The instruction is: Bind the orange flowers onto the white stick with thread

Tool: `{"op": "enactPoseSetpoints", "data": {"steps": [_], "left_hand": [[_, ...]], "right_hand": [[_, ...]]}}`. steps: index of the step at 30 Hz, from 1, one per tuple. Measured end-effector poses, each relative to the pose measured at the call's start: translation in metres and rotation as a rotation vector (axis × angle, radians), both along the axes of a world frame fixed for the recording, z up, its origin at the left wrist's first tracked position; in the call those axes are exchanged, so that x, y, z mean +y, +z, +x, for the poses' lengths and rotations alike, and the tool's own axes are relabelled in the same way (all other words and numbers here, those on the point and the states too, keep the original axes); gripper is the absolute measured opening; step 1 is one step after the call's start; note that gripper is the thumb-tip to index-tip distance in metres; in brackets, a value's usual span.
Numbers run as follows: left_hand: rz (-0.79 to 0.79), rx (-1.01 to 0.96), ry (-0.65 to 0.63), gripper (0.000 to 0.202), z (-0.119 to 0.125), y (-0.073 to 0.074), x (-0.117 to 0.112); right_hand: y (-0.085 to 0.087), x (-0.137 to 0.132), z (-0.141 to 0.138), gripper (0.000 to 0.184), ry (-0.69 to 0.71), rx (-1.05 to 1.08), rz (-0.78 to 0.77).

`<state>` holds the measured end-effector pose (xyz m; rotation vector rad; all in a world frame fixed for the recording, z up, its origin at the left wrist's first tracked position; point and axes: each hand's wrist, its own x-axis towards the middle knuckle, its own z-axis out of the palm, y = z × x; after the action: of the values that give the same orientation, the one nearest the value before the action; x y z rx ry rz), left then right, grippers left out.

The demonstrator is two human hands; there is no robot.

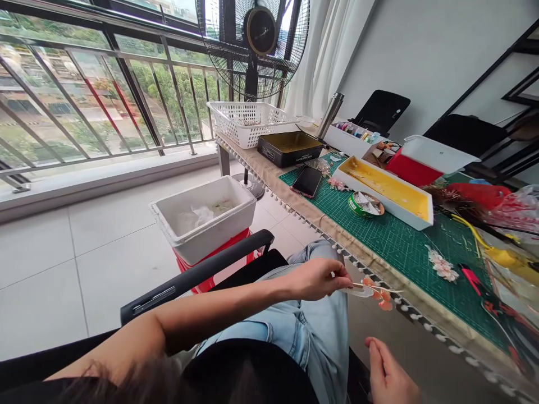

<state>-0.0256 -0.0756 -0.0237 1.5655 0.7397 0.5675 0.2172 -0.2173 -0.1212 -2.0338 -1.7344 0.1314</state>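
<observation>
My left hand [324, 279] is over my lap, thumb and fingertips closed in a pinch on a flower sprig. Peach-orange flowers [382, 298] and a whitish translucent petal or leaf show on this sprig, and its thin stem points right toward the table's edge. At the bottom right is my right hand [391, 373], cut off by the frame. Nothing shows in it, and its visible fingers are stretched out a little apart. A pale pink flower cluster [443, 266] lies on the green cutting mat [404, 247], beside red-and-black handled pliers [471, 280].
On the table are a yellow-lined tray [387, 191], a round divided tin [365, 204], a phone [307, 181], a black box [290, 148] and a white basket [252, 120]. A white foam bin [202, 219] stands beside the chair's armrest [202, 275]. Pompom trim hangs along the table edge.
</observation>
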Motion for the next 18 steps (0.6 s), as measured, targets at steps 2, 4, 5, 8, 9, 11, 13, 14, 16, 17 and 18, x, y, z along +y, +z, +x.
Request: {"op": "enactPoseSetpoints", "data": {"steps": [2, 4, 5, 8, 9, 11, 13, 14, 16, 17, 18], "left_hand": [[0.041, 0.047, -0.047, 0.016, 0.000, 0.001, -0.003], [0.184, 0.097, -0.077, 0.014, 0.000, 0.003, -0.010], [0.260, 0.119, -0.096, 0.013, 0.000, 0.004, -0.014], [0.435, 0.161, -0.219, 0.008, -0.003, 0.010, -0.033], [0.490, 0.179, -0.271, 0.006, -0.004, 0.010, -0.039], [0.622, 0.232, -0.360, 0.005, -0.006, 0.007, -0.047], [0.737, 0.298, -0.359, 0.005, -0.007, -0.002, -0.049], [0.767, 0.329, -0.334, 0.005, -0.007, -0.008, -0.047], [0.785, 0.386, -0.264, 0.007, -0.008, -0.019, -0.038], [0.782, 0.408, -0.234, 0.009, -0.009, -0.023, -0.033], [0.773, 0.426, -0.209, 0.011, -0.009, -0.026, -0.027]], "right_hand": [[0.000, 0.010, -0.013, 0.050, 0.025, 0.025, -0.019], [0.003, 0.026, -0.026, 0.050, 0.070, 0.057, -0.046], [0.006, 0.037, -0.032, 0.049, 0.102, 0.073, -0.065], [0.032, 0.073, -0.041, 0.044, 0.179, 0.099, -0.112], [0.046, 0.085, -0.042, 0.042, 0.181, 0.102, -0.107], [0.081, 0.098, -0.043, 0.038, 0.189, 0.101, -0.070], [0.118, 0.094, -0.046, 0.035, 0.204, 0.090, -0.005], [0.134, 0.084, -0.048, 0.034, 0.217, 0.063, 0.047], [0.151, 0.051, -0.052, 0.030, 0.319, -0.030, 0.126], [0.151, 0.030, -0.054, 0.026, 0.369, -0.027, 0.122], [0.146, 0.009, -0.057, 0.025, 0.390, -0.002, 0.120]]}}
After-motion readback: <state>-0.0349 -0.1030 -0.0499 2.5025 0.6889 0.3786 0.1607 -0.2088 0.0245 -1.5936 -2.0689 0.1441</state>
